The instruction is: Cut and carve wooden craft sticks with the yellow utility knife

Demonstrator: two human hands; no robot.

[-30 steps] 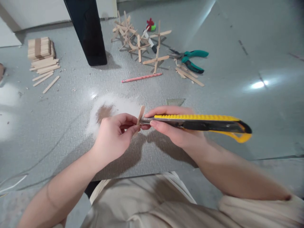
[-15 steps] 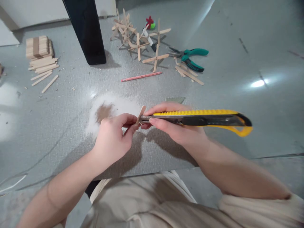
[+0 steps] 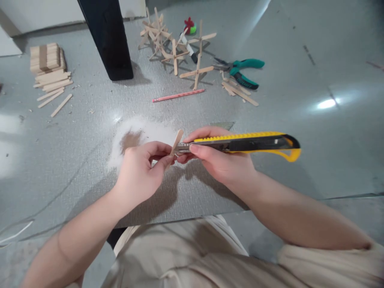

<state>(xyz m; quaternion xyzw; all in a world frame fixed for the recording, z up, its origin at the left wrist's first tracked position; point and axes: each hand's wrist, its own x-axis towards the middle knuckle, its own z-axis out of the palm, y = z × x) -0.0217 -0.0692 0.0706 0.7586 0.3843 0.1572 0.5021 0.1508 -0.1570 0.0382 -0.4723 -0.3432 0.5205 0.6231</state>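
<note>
A wooden craft stick is pinched between the thumb and fingers of my left hand, its rounded upper end sticking up. My right hand is closed around the front part of a yellow and black utility knife, whose handle points right. The knife's metal tip meets the stick between my two hands. How far the blade is out, and whether it cuts into the wood, cannot be made out.
Beyond my hands lie a pink pencil, several crossed-stick pieces, a marker and green-handled pliers. Stacked sticks are at the left, near a black upright object. White powder lies beside my left hand.
The knife's rear end has swung up and to the left with my right hand. My left hand and the stick have shifted slightly up and left.
</note>
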